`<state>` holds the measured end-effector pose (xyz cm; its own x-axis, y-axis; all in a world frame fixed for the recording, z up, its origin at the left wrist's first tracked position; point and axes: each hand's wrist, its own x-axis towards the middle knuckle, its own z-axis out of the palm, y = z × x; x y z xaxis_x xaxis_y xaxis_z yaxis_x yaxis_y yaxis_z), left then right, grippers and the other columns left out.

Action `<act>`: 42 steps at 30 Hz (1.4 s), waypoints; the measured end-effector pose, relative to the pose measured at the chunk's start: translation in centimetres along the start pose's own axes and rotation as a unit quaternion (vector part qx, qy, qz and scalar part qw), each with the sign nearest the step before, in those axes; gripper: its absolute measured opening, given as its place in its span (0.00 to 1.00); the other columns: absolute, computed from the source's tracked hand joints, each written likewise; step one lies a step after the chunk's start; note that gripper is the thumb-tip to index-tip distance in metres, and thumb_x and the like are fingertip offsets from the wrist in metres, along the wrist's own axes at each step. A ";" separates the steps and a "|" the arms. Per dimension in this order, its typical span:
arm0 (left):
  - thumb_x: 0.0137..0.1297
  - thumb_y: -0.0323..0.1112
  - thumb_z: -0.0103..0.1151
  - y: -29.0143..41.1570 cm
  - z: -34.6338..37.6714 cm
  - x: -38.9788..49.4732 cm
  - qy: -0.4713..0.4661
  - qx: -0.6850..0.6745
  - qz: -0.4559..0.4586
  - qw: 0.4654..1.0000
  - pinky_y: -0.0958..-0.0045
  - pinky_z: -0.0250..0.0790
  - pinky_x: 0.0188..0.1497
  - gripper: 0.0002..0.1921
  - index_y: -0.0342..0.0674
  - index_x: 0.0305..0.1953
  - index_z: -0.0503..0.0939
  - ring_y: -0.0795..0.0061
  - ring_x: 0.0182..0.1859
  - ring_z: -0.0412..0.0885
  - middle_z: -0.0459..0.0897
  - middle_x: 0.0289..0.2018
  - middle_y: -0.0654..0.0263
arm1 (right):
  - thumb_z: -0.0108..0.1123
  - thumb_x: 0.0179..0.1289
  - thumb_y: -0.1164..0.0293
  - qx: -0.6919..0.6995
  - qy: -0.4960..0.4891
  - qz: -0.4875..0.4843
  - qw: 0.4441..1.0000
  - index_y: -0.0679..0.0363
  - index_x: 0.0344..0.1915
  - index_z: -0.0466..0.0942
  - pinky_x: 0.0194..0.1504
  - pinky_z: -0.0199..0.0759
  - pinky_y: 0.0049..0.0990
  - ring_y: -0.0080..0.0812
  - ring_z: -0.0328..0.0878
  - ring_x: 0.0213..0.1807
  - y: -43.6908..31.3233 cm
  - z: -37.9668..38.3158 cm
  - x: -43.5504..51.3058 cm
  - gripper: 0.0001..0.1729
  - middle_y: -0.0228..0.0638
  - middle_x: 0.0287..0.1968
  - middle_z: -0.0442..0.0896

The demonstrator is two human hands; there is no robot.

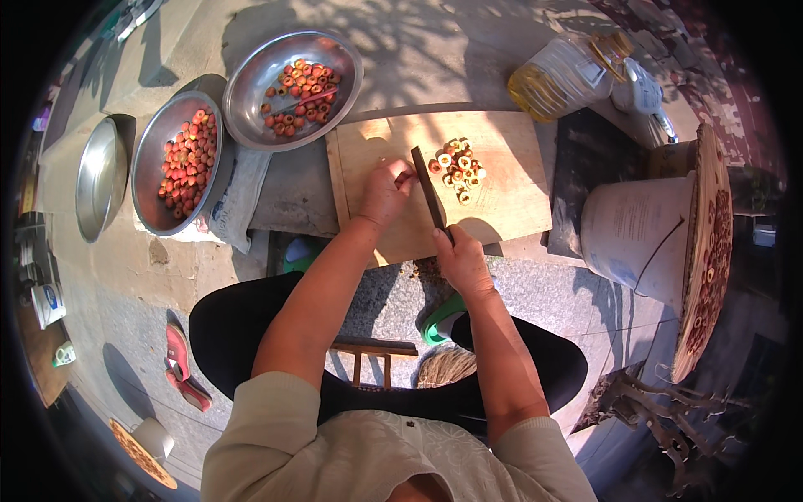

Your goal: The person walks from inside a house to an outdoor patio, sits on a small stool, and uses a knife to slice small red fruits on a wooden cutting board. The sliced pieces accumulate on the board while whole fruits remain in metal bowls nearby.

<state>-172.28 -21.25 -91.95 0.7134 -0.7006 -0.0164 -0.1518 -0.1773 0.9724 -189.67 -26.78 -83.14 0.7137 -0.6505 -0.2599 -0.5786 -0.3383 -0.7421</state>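
My right hand point(463, 260) grips the handle of a kitchen knife point(429, 188), whose dark blade stands nearly edge-on over a wooden cutting board point(514, 188). Just left of the blade, my left hand point(388, 191) rests over the board with its fingers curled and the fingertips close to the steel. Whether a fruit is between those fingers is hidden. On the blade's other side lies a small heap of cut hawthorn slices point(464, 162), ring-shaped with red skin and pale flesh.
Beyond the board's left corner, a steel basin point(244, 119) holds cored hawthorns and a red-handled tool point(319, 96). Another basin point(142, 188) holds more fruit, beside a shallow steel bowl point(100, 182). Right stand an oil jug point(558, 78) and a bucket point(633, 232) against a slice-covered round board point(702, 263).
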 end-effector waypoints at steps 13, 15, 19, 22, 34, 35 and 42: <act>0.59 0.16 0.55 -0.7 0.3 -0.2 0.017 -0.013 0.031 0.999 0.76 0.76 0.40 0.06 0.34 0.36 0.77 0.76 0.37 0.83 0.82 0.33 0.62 | 0.55 0.67 0.61 -0.027 0.007 -0.040 0.999 0.68 0.31 0.74 0.32 0.68 0.44 0.59 0.75 0.31 1.9 1.8 3.4 0.19 0.58 0.24 0.76; 0.60 0.15 0.54 -0.8 0.5 -0.2 0.019 -0.038 0.021 0.999 0.76 0.76 0.40 0.06 0.33 0.36 0.77 0.75 0.38 0.83 0.82 0.34 0.62 | 0.55 0.67 0.61 -0.025 0.012 -0.045 0.999 0.68 0.31 0.74 0.32 0.68 0.44 0.59 0.76 0.30 2.0 1.5 3.2 0.18 0.57 0.24 0.76; 0.60 0.15 0.54 -0.8 0.5 -0.1 0.015 -0.036 0.020 0.999 0.76 0.76 0.40 0.07 0.34 0.36 0.77 0.75 0.38 0.83 0.82 0.34 0.63 | 0.55 0.67 0.60 -0.029 0.010 -0.027 0.999 0.68 0.33 0.75 0.35 0.70 0.48 0.61 0.76 0.34 1.2 0.2 2.0 0.19 0.59 0.27 0.78; 0.60 0.16 0.54 -0.6 0.4 -0.2 0.019 -0.015 0.025 0.999 0.77 0.75 0.39 0.07 0.34 0.36 0.77 0.77 0.38 0.83 0.83 0.34 0.63 | 0.55 0.66 0.60 -0.031 -0.015 -0.004 0.999 0.68 0.34 0.75 0.37 0.70 0.50 0.63 0.76 0.36 0.4 -0.3 0.9 0.19 0.60 0.29 0.78; 0.59 0.18 0.56 -1.0 0.3 -0.2 0.017 0.021 0.041 0.999 0.78 0.74 0.35 0.05 0.35 0.35 0.77 0.81 0.31 0.81 0.82 0.30 0.65 | 0.53 0.67 0.58 -0.077 -0.028 -0.019 0.996 0.69 0.36 0.76 0.39 0.71 0.49 0.64 0.76 0.37 0.6 1.0 2.9 0.21 0.61 0.30 0.79; 0.58 0.18 0.56 -1.0 0.2 -0.1 0.020 0.029 0.043 0.998 0.78 0.74 0.35 0.05 0.35 0.35 0.77 0.80 0.31 0.81 0.82 0.31 0.64 | 0.53 0.67 0.58 -0.084 -0.023 -0.016 0.996 0.68 0.36 0.76 0.39 0.71 0.49 0.64 0.76 0.37 0.6 1.3 3.1 0.21 0.61 0.29 0.79; 0.58 0.17 0.55 -0.9 0.4 -0.2 0.022 -0.003 0.031 0.999 0.77 0.74 0.36 0.06 0.34 0.35 0.76 0.76 0.34 0.81 0.79 0.34 0.63 | 0.53 0.67 0.59 -0.044 -0.011 -0.004 0.999 0.68 0.34 0.75 0.37 0.70 0.49 0.63 0.77 0.36 0.5 0.0 2.1 0.20 0.61 0.28 0.78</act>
<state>-172.54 -21.26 -92.93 0.7319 -0.6793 0.0539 -0.1928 -0.1306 0.9725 -188.46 -28.28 -84.03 0.7269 -0.6323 -0.2680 -0.6043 -0.4034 -0.6871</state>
